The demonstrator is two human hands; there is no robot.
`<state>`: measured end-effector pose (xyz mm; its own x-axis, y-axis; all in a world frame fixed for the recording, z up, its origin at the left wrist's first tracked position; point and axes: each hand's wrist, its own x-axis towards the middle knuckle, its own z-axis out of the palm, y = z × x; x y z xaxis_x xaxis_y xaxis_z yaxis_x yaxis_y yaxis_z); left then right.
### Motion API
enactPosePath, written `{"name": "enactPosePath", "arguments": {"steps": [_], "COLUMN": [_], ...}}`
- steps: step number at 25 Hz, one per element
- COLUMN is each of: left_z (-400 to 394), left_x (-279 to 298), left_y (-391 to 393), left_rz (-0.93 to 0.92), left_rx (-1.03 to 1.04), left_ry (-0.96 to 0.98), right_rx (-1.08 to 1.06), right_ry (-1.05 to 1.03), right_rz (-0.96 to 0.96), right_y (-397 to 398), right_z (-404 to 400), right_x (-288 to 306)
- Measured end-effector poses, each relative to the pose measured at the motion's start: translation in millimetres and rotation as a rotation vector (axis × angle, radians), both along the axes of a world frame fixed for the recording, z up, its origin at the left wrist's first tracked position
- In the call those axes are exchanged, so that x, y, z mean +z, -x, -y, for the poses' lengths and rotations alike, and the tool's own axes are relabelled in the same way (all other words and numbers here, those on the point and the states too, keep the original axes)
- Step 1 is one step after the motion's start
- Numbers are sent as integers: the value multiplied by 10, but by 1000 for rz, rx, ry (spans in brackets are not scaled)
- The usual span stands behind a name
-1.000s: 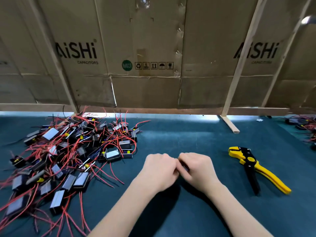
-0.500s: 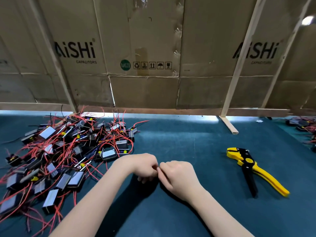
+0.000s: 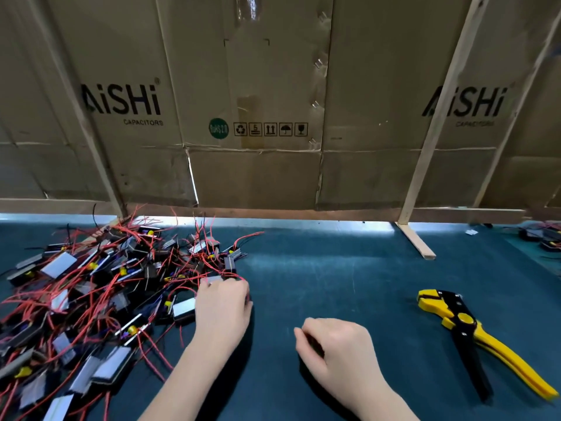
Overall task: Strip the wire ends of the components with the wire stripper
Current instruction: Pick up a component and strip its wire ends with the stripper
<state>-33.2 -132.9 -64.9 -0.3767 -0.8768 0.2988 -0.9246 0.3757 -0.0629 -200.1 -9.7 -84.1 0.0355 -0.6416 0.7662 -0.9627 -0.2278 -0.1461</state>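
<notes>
A wall of flattened cardboard cartons, printed "AiSHi CAPACITORS" and braced by pale wooden battens, is seen closing off the back of a dark teal surface. Across the left of that surface a heap of components is spread: small black blocks with grey faces and yellow tabs, tangled in thin red and black wires whose ends stick out in all directions. At the right, a yellow-and-black wire stripper is laid flat, jaws toward the back wall, handles toward the near right corner, untouched.

Half a second earlier both hands were joined at the centre of the surface; since then the left hand has been carried leftward to the near edge of the heap, and the pair is now parted.

The left hand is placed knuckles-up over the heap's right fringe, fingers curled down among the red wires; whether anything is gripped cannot be told. The right hand is held loosely curled over bare surface between heap and stripper, well apart from both; something dark appears beneath its fingers, but what it is cannot be made out.
</notes>
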Motion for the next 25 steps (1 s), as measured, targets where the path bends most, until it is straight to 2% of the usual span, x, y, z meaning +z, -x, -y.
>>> {"name": "enactPosePath", "arguments": {"steps": [3, 6, 9, 10, 11, 13, 14, 15, 16, 19, 21, 23, 25], "left_z": [-134, -263, -277, -267, -254, -222, -204, -195, -199, -166, -170, -159, -145], "left_x": [2, -2, -41, -49, -55, -54, -62, -74, -83, -79, -47, -56, -115], "left_y": [174, 234, 211, 202, 198, 200, 203, 209, 222, 340, 381, 336, 239], "left_rz": [-113, -326, -416, -447, -502, -665, -724, -764, -782, -739, -725, -704, -701], "left_rx": [-213, -579, -795, -785, -752, -625, -547, -480, -432, -453, -471, -434, -396], "left_ry": [-7, -101, -272, -302, -296, -202, -154, -154, -204, -390, -359, -271, -200], "right_rx": [-26, -59, -203, -361, -604, -1108, -1218, -1243, -1195, -978, -917, -1003, -1091], "right_ry": [-87, -172, -88, -59, -111, -522, -708, -816, -838, -760, -740, -805, -917], "right_rz": [6, 59, 152, 206, 231, 180, 175, 200, 233, 303, 303, 190, 224], "right_y": [69, 126, 337, 479, 649, 992, 1091, 1148, 1179, 1062, 944, 948, 1059], "right_z": [-75, -137, -263, -334, -425, -681, -806, -890, -924, -772, -576, -468, -469], "right_x": [-24, 44, 261, 333, 398, 476, 520, 550, 552, 518, 547, 610, 654]}}
